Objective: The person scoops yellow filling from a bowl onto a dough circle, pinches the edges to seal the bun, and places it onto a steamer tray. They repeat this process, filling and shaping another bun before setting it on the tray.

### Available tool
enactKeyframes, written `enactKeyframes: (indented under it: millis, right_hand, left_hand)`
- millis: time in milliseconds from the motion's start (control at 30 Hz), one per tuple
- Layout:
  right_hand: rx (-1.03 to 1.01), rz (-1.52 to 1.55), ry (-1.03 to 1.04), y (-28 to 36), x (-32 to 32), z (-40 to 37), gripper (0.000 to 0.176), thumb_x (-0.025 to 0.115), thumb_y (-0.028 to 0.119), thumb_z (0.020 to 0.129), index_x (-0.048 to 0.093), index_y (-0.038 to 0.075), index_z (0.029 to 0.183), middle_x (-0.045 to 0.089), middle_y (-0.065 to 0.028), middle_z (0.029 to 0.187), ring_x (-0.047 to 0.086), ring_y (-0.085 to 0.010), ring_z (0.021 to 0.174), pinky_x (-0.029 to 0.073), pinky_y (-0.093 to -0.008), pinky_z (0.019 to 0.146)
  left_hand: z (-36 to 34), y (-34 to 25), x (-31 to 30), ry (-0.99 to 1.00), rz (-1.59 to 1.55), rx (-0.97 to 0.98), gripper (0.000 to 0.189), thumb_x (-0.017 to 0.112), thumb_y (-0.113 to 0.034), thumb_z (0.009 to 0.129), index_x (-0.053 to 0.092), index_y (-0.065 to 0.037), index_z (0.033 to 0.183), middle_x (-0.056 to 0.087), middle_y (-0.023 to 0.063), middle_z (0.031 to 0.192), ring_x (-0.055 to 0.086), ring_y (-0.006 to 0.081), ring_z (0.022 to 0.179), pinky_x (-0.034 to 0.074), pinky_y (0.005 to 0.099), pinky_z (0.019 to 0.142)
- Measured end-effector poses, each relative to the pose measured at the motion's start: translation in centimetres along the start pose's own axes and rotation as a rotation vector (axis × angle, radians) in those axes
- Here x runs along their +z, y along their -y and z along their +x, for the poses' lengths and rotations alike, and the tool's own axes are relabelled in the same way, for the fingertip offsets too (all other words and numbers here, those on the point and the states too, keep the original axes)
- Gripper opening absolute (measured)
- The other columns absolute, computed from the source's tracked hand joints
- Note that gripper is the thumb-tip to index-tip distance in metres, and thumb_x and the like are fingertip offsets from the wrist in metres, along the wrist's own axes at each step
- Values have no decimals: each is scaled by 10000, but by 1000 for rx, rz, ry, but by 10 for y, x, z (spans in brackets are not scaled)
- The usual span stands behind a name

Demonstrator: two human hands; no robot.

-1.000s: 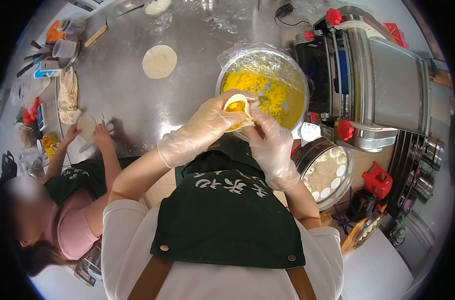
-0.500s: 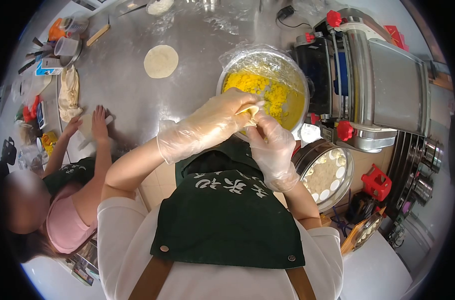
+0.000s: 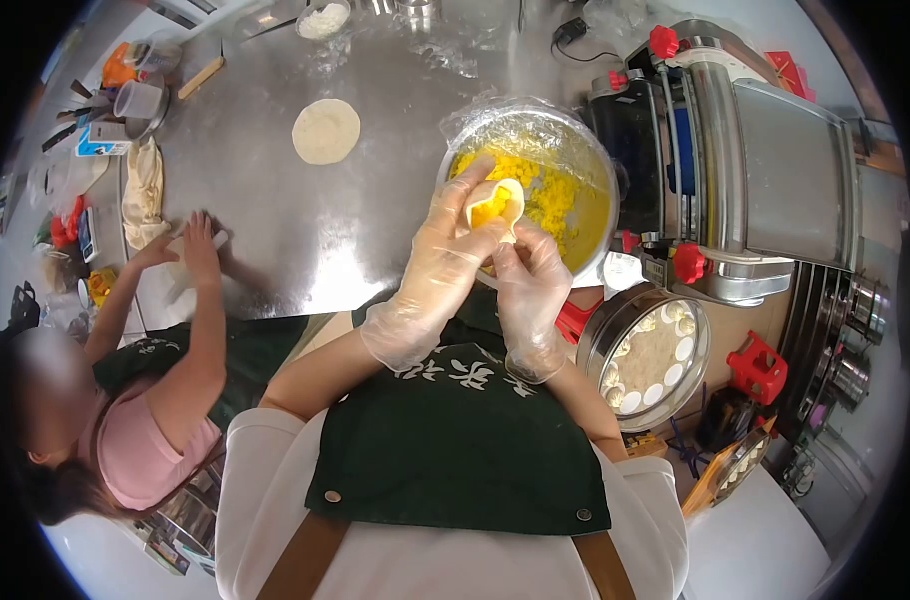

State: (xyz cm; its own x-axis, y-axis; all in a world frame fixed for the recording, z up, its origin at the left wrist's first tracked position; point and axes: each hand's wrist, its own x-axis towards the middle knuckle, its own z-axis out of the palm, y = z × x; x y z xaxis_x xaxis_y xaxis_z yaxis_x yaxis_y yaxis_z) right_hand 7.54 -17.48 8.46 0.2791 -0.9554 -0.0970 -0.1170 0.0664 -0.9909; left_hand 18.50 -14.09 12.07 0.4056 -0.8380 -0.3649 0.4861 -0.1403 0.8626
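Observation:
A dough wrapper (image 3: 516,192) with yellow filling showing in its open top is held above the near part of a metal bowl. My left hand (image 3: 437,262), in a clear plastic glove, cradles the wrapper from the left. The gloved fingers of my right hand (image 3: 533,290) pinch its lower edge. Crumbly yellow filling (image 3: 555,195) lies in the bowl (image 3: 612,215), and plastic film (image 3: 510,115) covers the bowl's far part. A round flat wrapper (image 3: 326,131) rests on the metal table to the left.
A co-worker (image 3: 165,400) at the left has both hands on dough. On the right stands a roller machine (image 3: 720,160). Below it, a round steamer (image 3: 593,335) holds small dumplings and white discs. A red stool (image 3: 757,367) is farther right.
The wrapper has turned so its filled opening faces up into view. My left hand has tilted more upright, its forearm moving right and nearer my body. The co-worker has leaned slightly right.

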Motion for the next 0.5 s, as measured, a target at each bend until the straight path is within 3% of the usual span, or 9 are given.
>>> enactKeyframes:
  millis: [67,167,367,500]
  right_hand:
    - [-24,28,-1,-2,0,-1,228,695,-60,859,668,-24,1083,708,-79,813,657,-104,674,548,-257,643]
    - [-32,56,5,-2,2,-2,217,718,-45,853,667,-24,1063,711,-87,840,662,-110,692,552,-266,646]
    - [-226,-122,49,-10,1,-7,222,742,-26,838,668,-13,1047,718,-142,903,690,-177,715,559,-299,664]
    - [-311,-203,50,-4,-1,-5,233,752,-24,822,666,1,1037,715,-167,932,706,-244,746,561,-323,689]
  left_hand:
    - [-2,-20,1,-1,-147,-128,531,530,-107,988,377,-12,1488,519,113,1374,482,195,1299,348,340,1130]
    - [1,-16,-5,-3,-246,-142,526,537,-124,991,384,28,1471,520,136,1376,491,206,1300,360,359,1135]
    - [1,-11,-6,-108,-215,-158,501,550,-104,980,417,38,1442,538,148,1342,527,216,1265,407,368,1107]
    - [5,-9,-16,-30,-370,-203,483,554,-70,967,436,39,1423,548,135,1323,532,214,1254,418,361,1096]
